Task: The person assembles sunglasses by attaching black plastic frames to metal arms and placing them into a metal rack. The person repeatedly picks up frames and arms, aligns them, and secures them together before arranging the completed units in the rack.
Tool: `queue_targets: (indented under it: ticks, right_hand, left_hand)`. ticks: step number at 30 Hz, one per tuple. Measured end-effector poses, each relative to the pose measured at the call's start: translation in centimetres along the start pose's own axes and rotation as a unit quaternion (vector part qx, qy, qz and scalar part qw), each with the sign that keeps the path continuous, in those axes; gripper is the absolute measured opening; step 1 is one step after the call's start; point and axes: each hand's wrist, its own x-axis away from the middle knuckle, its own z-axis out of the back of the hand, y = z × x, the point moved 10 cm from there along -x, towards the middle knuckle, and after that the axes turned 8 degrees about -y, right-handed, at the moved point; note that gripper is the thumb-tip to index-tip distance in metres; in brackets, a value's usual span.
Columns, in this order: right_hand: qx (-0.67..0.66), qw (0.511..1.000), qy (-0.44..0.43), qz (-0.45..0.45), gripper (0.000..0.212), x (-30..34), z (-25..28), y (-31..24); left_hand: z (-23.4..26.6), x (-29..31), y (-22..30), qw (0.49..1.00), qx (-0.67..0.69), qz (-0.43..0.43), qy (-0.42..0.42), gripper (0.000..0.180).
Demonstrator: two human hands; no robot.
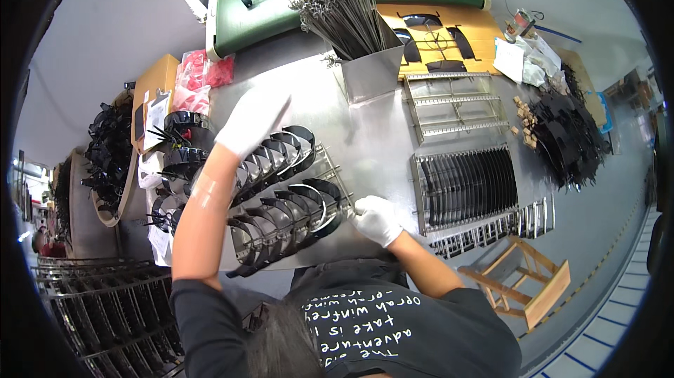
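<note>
In front of me on the metal table stands a wire rack (335,167) with two rows of curved, glossy black strips (277,218), which look like visor lenses. My left hand (249,120), in a white glove, is stretched out above the far end of the rack. Its fingers point forward and partly wash out in the glare; nothing shows in them. At the rack's right end is my right hand (375,220), also gloved in white. Its fingers are curled against the rack's end frame, and their tips are partly hidden.
A second rack (467,188) holds a row of black strips, with an unfilled wire rack (456,108) behind it. Metal hooks fill a steel bin (372,73). Green conveyor belts (260,13) lie beyond. Black parts (565,132) pile up right; a wooden stool (523,276) stands below.
</note>
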Motion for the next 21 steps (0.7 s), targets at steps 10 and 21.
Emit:
queue_targets:
  ticks: [10, 21]
  right_hand:
    - [0.041, 0.997, -0.064, 0.022, 0.022, 0.2, -3.5, 2.2]
    - [0.126, 0.98, -0.148, -0.043, 0.017, -0.5, -5.7, 3.0]
  left_hand:
    - [3.4, -7.7, -5.5, 0.936, 0.19, 0.216, 0.205, 0.039]
    - [-0.4, -10.1, -2.7, 0.969, 0.139, 0.184, 0.089, 0.029]
